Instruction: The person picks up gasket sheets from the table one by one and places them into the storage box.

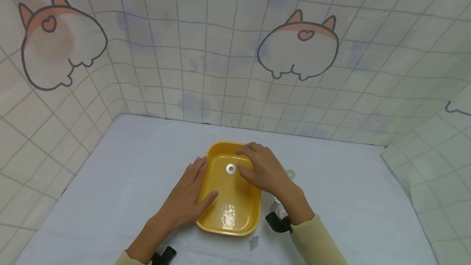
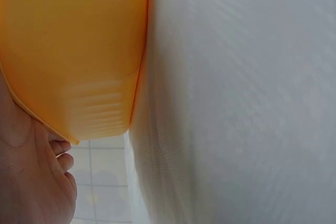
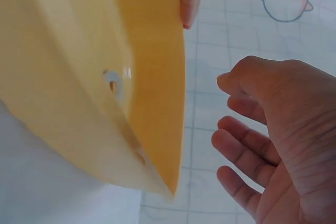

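A yellow plastic tray (image 1: 235, 203) with raised walls sits on the table, holding a flat silver washer (image 1: 230, 169) on its floor near the far end. My left hand (image 1: 187, 196) rests along the tray's left rim, fingers straight and thumb reaching over the edge. Over the far right part of the tray, my right hand (image 1: 265, 171) hovers with loosely bent fingers and nothing between them. The right wrist view has the same right hand (image 3: 273, 140) apart from the tray wall, with the washer (image 3: 114, 84) inside.
On the white-covered table (image 1: 154, 154), a pale ring (image 1: 290, 174) lies right of the tray. Another round piece (image 1: 277, 200) is partly covered by the right forearm. A small grey patch (image 1: 254, 243) lies near the tray's front. Tile-patterned walls (image 1: 220, 52) enclose the table.
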`<state>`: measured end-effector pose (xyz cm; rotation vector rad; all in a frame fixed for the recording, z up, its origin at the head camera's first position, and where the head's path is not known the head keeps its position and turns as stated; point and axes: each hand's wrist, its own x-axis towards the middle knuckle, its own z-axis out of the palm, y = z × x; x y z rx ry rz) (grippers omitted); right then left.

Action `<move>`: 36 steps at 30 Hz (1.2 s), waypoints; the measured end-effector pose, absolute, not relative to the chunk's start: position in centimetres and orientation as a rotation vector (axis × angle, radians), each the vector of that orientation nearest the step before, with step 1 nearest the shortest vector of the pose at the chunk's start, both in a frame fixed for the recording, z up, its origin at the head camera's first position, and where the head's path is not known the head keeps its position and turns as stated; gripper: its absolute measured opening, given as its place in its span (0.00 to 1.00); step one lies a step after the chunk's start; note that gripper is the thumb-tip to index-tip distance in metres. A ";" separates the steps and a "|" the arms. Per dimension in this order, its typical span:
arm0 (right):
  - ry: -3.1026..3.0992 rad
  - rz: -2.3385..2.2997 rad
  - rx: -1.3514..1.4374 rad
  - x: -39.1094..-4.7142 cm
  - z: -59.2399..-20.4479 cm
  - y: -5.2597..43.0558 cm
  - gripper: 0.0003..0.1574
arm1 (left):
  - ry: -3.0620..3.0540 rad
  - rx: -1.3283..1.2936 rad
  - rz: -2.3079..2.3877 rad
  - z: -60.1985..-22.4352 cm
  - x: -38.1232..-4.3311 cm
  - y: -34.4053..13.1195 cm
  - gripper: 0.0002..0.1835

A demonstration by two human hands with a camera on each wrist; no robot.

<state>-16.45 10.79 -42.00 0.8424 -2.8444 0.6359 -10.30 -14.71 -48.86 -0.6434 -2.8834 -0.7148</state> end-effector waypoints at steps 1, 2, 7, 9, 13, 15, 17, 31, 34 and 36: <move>-2.843 0.647 0.834 -16.3 -42.0 11.0 0.21 | -2.884 -0.641 -0.719 -48.8 -10.3 -14.7 0.47; -2.842 0.653 0.825 -16.1 -42.0 11.1 0.21 | -2.883 -0.639 -0.722 -48.8 -10.3 -14.6 0.47; -2.841 0.706 0.753 -15.0 -42.4 12.1 0.21 | -2.866 -0.645 -0.713 -48.9 -10.4 -14.5 0.47; -2.864 0.741 0.707 -14.3 -42.7 12.5 0.21 | -2.872 -0.650 -0.717 -49.0 -10.3 -14.6 0.48; -2.921 0.800 0.609 -12.9 -43.5 13.2 0.22 | -2.903 -0.657 -0.736 -49.3 -9.9 -14.7 0.48; -2.927 0.806 0.569 -12.3 -43.7 13.6 0.22 | -2.910 -0.659 -0.749 -49.4 -9.7 -14.7 0.48; -2.910 0.800 0.548 -12.1 -43.8 14.0 0.22 | -2.907 -0.659 -0.750 -49.3 -9.7 -14.6 0.48; -2.935 0.787 0.390 -10.9 -44.9 17.0 0.20 | -2.905 -0.616 -0.708 -49.2 -9.9 -14.9 0.48; -2.928 0.768 0.370 -10.6 -45.3 17.6 0.20 | -2.903 -0.609 -0.717 -49.2 -10.1 -14.8 0.48; -2.930 0.762 0.341 -10.2 -45.5 18.1 0.20 | -2.901 -0.612 -0.725 -49.2 -10.1 -14.7 0.48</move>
